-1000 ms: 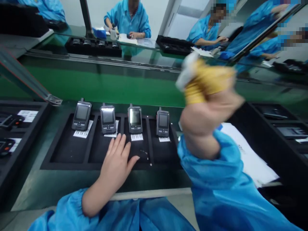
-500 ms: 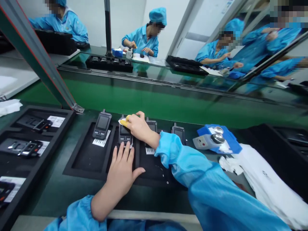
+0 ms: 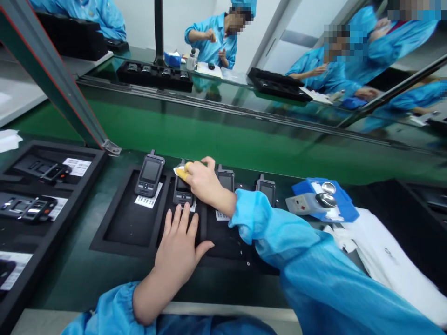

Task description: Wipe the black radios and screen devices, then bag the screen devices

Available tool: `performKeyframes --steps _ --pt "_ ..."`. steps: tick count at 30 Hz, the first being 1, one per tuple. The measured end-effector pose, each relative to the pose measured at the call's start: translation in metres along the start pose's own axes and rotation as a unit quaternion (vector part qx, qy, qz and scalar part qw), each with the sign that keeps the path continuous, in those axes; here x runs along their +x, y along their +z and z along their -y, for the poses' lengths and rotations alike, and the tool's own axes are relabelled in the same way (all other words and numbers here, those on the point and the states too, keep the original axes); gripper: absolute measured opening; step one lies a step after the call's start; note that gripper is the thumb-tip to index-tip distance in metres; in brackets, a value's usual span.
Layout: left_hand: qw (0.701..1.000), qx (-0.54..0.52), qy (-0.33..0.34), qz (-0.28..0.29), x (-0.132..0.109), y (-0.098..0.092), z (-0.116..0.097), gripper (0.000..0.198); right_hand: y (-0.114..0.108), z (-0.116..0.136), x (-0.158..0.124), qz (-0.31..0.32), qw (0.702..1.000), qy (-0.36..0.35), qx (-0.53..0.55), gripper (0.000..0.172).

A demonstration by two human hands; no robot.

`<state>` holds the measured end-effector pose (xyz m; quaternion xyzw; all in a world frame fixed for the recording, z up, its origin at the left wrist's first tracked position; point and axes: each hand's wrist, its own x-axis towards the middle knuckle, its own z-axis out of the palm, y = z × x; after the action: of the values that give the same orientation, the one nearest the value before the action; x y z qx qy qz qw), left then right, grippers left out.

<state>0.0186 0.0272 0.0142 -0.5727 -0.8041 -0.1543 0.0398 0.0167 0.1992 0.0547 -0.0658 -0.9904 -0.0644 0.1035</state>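
Note:
My right hand [image 3: 206, 182], with yellow finger cots on its fingertips, pinches a small white cloth [image 3: 179, 170] against the top of a dark handheld radio [image 3: 182, 197]. My left hand [image 3: 179, 249] lies flat with fingers spread, its fingertips at that radio's lower end. This radio rests at the far end of a compartment in a black foam tray [image 3: 115, 248]. To its left is another radio [image 3: 151, 172], screen up, over a white printed label [image 3: 149, 197]. Two more, a third radio [image 3: 226, 179] and a fourth radio [image 3: 267, 190], sit to the right, partly behind my right arm.
On the left, a second black tray [image 3: 95, 163] holds radios lying back up. A blue box [image 3: 344, 211] with a dispenser bottle [image 3: 296, 204] stands right, near a white cloth sheet [image 3: 391, 251]. A metal post [image 3: 70, 88] slants at left. Co-workers sit beyond the green divider [image 3: 167, 125].
The head view has tilted slightly downward. My right hand keeps the cloth at the radio's top, and my left hand stays flat. Across the divider, a co-worker's hands have risen.

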Motion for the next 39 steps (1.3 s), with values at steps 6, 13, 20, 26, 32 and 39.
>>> performKeyframes --steps 6,13,20,26,32,39 --pt "1.000 -0.002 0.007 -0.007 0.000 0.001 -0.001 0.060 0.007 0.003 -0.026 -0.004 0.996 -0.075 0.036 0.025" --pt "1.000 -0.008 0.011 0.006 0.000 -0.003 0.000 0.057 0.013 -0.022 -0.024 0.000 0.998 0.041 0.044 0.032" --pt "0.999 -0.026 0.028 -0.027 -0.002 -0.001 0.001 0.048 0.015 0.020 -0.067 0.019 0.996 -0.003 0.087 0.031" --pt "0.990 -0.052 0.039 -0.125 -0.023 -0.016 0.029 0.031 -0.007 0.012 -0.033 0.001 0.994 0.021 0.106 0.030" --pt "0.993 0.023 -0.043 -0.106 -0.015 -0.023 0.073 0.040 -0.011 0.017 0.046 -0.016 0.997 0.031 0.072 0.032" --pt "0.997 0.047 -0.053 -0.022 -0.007 -0.017 0.079 0.043 0.013 0.035 0.064 -0.011 1.000 0.015 0.008 0.031"
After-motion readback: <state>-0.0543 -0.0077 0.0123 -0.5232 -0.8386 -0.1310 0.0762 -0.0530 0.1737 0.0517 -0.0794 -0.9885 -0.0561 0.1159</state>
